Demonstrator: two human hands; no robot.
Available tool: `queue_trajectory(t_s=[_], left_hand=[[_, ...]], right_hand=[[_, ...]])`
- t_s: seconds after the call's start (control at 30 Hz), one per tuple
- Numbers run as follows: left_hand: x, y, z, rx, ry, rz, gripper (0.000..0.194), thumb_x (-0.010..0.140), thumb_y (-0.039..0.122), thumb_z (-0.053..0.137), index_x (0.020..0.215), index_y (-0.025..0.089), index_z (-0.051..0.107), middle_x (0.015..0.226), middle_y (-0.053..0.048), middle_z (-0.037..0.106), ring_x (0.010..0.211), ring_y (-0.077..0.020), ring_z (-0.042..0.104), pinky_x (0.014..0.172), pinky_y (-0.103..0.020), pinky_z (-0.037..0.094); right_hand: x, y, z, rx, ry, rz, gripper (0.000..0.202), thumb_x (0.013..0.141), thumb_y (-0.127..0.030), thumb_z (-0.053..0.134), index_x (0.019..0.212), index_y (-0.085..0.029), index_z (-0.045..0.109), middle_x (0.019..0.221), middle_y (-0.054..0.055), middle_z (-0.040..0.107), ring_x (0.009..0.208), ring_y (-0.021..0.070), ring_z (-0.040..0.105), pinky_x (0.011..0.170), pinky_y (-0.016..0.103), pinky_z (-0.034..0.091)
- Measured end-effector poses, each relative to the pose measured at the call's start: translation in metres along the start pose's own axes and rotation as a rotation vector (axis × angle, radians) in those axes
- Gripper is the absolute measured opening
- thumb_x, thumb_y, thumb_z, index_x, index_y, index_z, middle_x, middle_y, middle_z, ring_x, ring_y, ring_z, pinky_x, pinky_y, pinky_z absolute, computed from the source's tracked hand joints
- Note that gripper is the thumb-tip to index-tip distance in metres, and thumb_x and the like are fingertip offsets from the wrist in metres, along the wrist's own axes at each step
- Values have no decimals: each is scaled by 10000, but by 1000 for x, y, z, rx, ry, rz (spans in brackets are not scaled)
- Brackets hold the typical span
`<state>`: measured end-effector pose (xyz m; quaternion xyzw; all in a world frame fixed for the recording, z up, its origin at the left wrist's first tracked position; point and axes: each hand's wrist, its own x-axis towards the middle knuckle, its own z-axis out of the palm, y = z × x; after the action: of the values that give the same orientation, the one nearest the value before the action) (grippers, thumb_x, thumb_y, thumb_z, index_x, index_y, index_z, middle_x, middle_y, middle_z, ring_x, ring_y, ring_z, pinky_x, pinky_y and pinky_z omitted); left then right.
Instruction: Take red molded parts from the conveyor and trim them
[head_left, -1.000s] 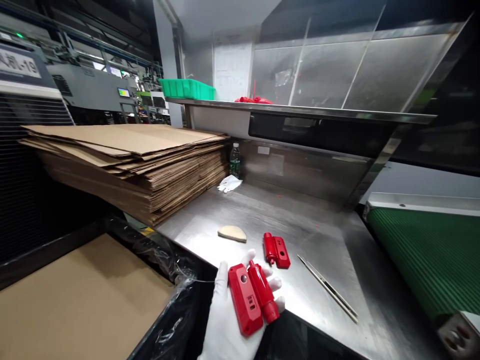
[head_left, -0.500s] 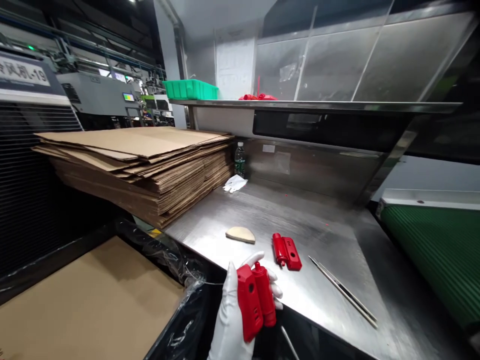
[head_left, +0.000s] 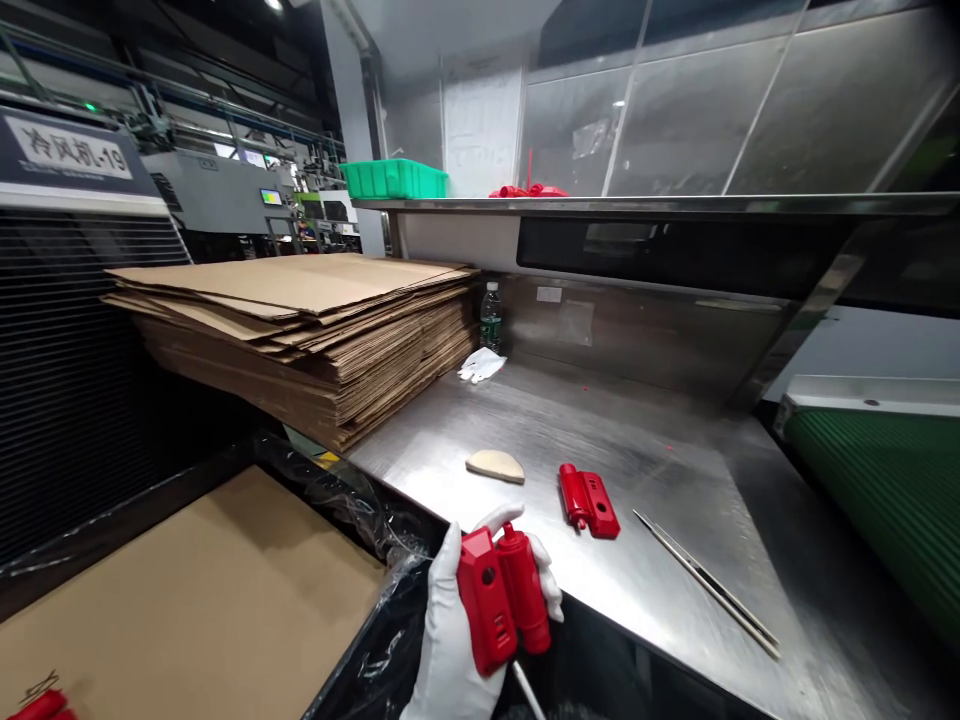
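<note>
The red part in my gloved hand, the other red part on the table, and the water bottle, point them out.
Held red part (head_left: 501,598), head view, middle of its body.
Second red part (head_left: 590,500), head view, its flat face.
Water bottle (head_left: 490,318), head view, its label.

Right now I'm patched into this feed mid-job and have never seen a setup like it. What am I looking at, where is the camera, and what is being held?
There is no machine arm here: a person works with gloved hands, and the one camera sits on their head, looking forward and down. The white-gloved left hand holds a red plastic part upright, its fingers wrapped behind it. The right hand is not in view. On the steel table lie a smaller red part, a beige pad, a pair of long metal tweezers, a spare white glove and a water bottle. A stack of flat cardboard sits to the left, a green belt to the right.
</note>
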<state>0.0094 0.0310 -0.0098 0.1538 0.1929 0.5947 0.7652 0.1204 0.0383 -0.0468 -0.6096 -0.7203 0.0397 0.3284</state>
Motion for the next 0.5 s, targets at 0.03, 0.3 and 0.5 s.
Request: queue_trajectory(t_s=[0.03,0.3,0.5], left_hand=[[0,0,-1,24,-6,8,573,991,527,342,1468,215,401,902,-135,693,712,-289,663,658,-436,527],[-3,5,-25,508,-258,26,543,984,543,383,1196,121,650,952,-159,690,795,-297,670,741,-437,505],[4,12,-22,256,-211,59,620,991,601,246,1194,153,624,895,-149,684,746,-303,662,707,-458,505]], right_hand=[[4,0,4,0,5,-3,536,928,-453,495,502,-128,520,801,6,629,906,148,700,598,144,487],[-13,1,-6,54,11,-63,516,1023,-381,333,628,-158,578,517,-47,450,680,94,658,635,204,551],[-14,-15,-19,112,4,-106,565,1036,-439,294,657,-141,589,724,-8,609,915,153,684,691,217,561]])
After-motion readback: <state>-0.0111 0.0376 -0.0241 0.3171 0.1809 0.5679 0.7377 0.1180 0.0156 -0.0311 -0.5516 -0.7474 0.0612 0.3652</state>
